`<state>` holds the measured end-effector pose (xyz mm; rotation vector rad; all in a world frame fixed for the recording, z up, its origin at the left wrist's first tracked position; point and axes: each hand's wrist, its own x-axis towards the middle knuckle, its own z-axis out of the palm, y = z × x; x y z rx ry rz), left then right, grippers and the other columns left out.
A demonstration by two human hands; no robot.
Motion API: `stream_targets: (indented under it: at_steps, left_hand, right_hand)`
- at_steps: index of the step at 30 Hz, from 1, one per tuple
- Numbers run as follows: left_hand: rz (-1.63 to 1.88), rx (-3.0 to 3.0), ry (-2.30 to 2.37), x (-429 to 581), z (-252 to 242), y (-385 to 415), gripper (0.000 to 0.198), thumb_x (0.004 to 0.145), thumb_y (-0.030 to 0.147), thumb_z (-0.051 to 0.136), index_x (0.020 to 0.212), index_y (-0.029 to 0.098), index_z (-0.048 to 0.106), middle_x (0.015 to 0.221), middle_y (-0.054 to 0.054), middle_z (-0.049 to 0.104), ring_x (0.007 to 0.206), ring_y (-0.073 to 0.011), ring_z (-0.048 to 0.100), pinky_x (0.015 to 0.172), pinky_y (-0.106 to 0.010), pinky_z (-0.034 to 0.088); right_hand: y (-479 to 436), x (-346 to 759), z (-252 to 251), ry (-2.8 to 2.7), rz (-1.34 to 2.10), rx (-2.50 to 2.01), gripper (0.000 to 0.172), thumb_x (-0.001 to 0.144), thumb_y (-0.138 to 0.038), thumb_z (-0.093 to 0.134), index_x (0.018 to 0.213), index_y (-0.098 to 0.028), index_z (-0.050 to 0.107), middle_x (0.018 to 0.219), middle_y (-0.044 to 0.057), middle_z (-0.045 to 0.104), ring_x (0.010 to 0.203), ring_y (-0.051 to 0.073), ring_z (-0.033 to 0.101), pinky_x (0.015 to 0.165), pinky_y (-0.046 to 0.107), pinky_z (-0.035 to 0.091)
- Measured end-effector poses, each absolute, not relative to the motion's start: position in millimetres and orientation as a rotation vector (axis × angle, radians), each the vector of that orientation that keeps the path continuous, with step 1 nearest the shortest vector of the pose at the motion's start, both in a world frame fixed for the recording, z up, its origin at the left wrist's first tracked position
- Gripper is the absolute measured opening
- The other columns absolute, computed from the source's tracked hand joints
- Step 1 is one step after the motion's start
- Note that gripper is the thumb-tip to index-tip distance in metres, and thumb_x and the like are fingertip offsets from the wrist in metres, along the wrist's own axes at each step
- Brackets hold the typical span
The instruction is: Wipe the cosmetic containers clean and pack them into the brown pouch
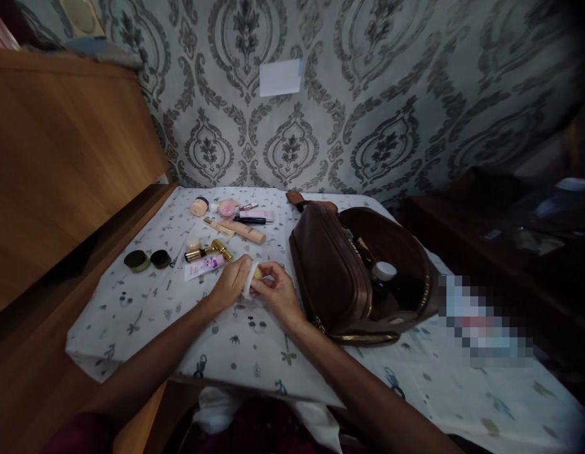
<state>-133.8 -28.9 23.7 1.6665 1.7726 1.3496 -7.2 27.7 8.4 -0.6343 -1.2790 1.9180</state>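
Note:
My left hand is closed around a thin white piece that looks like a wipe or tissue. Facing it, my right hand pinches a small yellowish thing against the white piece; fingers hide most of it, so its kind is unclear. Just left of my hands lie a white and purple tube, gold lipstick tubes and a small round cream-coloured item. Right of my hands stands a brown leather bag, unzipped, with a white-capped bottle inside.
On the patterned tablecloth, farther back, lie a beige tube, a black stick, a pink round item and a jar. Two dark round containers sit at the left. A wooden cabinet borders the table.

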Motion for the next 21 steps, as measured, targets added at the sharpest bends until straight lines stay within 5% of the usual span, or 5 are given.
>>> stream_targets:
  at_steps: [5,14,21]
  left_hand:
    - [1.393,1.498,1.730,-138,21,-28,0.051,0.097,0.060,0.028,0.069,0.021,0.045,0.059,0.002,0.051,0.057,-0.0133,0.047,0.058,-0.028,0.038]
    - [1.527,1.326,1.765,-146,17,-19,0.045,0.092,0.058,0.043,0.068,0.021,0.044,0.058,0.005,0.042,0.055,-0.0112,0.042,0.052,-0.024,0.036]
    - [1.436,1.575,1.739,-135,22,-27,0.040,0.099,0.045,0.032,0.110,0.019,0.060,0.086,-0.002,0.065,0.074,-0.0162,0.058,0.071,-0.027,0.048]
  right_hand:
    - [27,-8,9,-1.289,1.972,-0.606,0.048,0.059,-0.029,0.084,0.101,-0.025,0.063,0.077,-0.006,0.058,0.057,0.012,0.064,0.055,0.026,0.053]
    - [26,-7,15,-1.213,2.074,-0.570,0.046,0.059,-0.035,0.087,0.097,-0.023,0.064,0.078,-0.002,0.068,0.063,0.015,0.067,0.061,0.028,0.053]
    - [30,-4,18,-1.032,2.155,-0.613,0.048,0.059,-0.050,0.086,0.084,-0.022,0.056,0.071,-0.002,0.069,0.059,0.012,0.063,0.055,0.023,0.046]
